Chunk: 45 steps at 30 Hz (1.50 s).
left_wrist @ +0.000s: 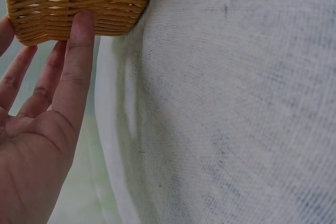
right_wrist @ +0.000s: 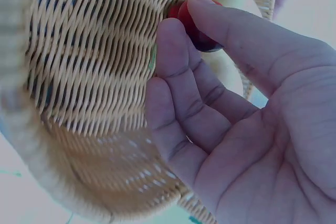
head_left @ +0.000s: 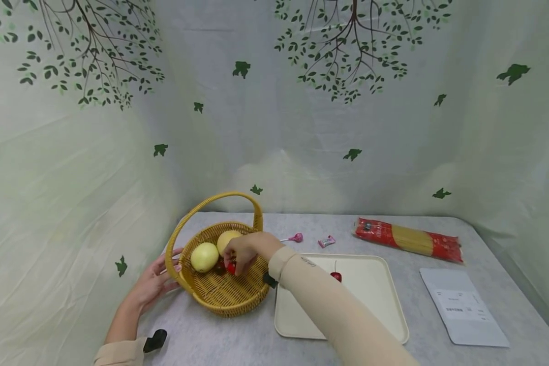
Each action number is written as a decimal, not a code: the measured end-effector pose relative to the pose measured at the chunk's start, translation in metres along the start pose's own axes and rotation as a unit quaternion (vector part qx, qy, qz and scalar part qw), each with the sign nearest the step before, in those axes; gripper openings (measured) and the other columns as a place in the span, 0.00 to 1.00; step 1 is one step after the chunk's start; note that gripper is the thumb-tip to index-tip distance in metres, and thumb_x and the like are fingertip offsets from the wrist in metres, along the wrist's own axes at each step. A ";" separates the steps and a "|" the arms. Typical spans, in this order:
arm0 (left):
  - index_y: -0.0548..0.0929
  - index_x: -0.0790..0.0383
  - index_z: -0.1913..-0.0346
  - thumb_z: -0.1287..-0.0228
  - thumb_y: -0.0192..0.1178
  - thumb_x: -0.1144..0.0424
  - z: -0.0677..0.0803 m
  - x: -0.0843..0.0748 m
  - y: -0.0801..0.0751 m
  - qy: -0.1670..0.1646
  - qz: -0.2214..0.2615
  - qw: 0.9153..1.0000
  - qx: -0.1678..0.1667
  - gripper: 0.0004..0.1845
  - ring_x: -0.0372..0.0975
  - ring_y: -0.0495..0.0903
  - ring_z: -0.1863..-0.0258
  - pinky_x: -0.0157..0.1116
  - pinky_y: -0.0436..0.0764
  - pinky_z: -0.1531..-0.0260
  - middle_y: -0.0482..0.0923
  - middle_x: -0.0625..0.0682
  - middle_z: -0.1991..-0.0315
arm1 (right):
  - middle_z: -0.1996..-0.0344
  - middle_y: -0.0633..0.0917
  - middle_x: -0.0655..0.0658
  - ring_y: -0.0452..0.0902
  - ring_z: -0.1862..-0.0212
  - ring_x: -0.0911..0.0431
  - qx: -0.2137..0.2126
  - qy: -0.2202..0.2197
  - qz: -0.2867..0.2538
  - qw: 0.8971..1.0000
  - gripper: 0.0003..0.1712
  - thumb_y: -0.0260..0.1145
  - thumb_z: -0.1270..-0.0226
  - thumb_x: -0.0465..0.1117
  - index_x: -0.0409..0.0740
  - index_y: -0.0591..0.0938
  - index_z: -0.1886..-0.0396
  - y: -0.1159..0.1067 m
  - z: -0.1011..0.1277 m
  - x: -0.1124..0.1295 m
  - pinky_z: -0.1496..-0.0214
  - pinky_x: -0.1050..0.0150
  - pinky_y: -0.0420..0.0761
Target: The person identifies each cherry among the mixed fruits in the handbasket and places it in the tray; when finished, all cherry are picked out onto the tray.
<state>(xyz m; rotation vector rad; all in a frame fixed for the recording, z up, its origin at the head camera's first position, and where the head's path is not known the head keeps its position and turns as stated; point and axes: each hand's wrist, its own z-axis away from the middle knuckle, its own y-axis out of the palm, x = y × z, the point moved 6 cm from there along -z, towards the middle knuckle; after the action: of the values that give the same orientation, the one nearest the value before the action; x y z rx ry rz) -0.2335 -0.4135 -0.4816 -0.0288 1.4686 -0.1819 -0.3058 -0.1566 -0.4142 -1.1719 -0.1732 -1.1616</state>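
Grey cloth-covered table (head_left: 238, 340) carried everything, with a leaf-print fabric backdrop (head_left: 302, 127) behind it. Cream rectangular plastic tray (head_left: 370, 300) sat mid-table, one red cherry with stem (head_left: 336, 276) lying on it. Pale paper sheet with printed text (head_left: 462, 307) lay to the right of the tray. Red-ended pack of dry spaghetti (head_left: 409, 239) lay at the far right of the table.

Round woven yellow wicker basket with arched handle (head_left: 219, 295) stood just left of the tray, touching or nearly touching its edge. Two pale yellow round fruits (head_left: 204, 256) sat side by side inside the basket, at its far side.

Left hand (head_left: 153, 282) was flat and relaxed, fingers straight, fingertips (left_wrist: 81, 22) resting against the basket's outer wall, steadying it; it gripped nothing.

Right hand (head_left: 244, 251) reached into the basket, thumb and forefinger pinching a small glossy dark-red cherry (right_wrist: 197, 27). That cherry was inside the basket, against the woven floor, beside the yellow fruits. Smooth skin, deep red going near-black on one side, thin green stem at top.

Pink lollipop (head_left: 295, 237) and small pink wrapped candy (head_left: 327, 241) lay behind the tray, near each other.
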 end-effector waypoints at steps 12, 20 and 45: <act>0.58 0.59 0.15 0.17 0.58 0.63 0.001 0.000 -0.002 0.004 0.004 1.000 0.001 0.35 0.29 0.83 0.42 0.39 0.89 0.48 0.77 0.33 0.39 | 0.66 0.85 0.53 0.81 0.67 0.61 -0.050 -0.008 0.062 0.997 0.11 0.80 0.33 0.43 0.48 0.85 0.60 -0.020 0.015 -0.012 0.55 0.61 0.86; 0.59 0.58 0.16 0.17 0.58 0.63 0.000 -0.002 -0.002 0.006 -0.002 1.000 0.000 0.34 0.29 0.83 0.43 0.39 0.89 0.49 0.77 0.31 0.39 | 0.64 0.82 0.55 0.73 0.65 0.64 -0.077 -0.037 0.093 0.992 0.11 0.81 0.35 0.43 0.49 0.85 0.60 -0.034 0.033 -0.015 0.63 0.70 0.75; 0.59 0.59 0.16 0.16 0.56 0.64 -0.001 0.001 -0.001 0.024 0.012 0.999 0.022 0.32 0.29 0.84 0.43 0.38 0.89 0.49 0.78 0.31 0.39 | 0.58 0.88 0.47 0.84 0.58 0.57 -0.113 -0.027 0.017 0.993 0.13 0.73 0.29 0.32 0.47 0.85 0.48 -0.053 0.105 -0.080 0.50 0.58 0.88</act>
<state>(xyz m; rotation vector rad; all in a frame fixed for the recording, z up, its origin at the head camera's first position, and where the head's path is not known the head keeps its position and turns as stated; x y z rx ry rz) -0.2346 -0.4141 -0.4829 0.0278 1.5111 -0.1964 -0.3381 -0.0208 -0.3860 -1.4007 -0.0631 -1.1426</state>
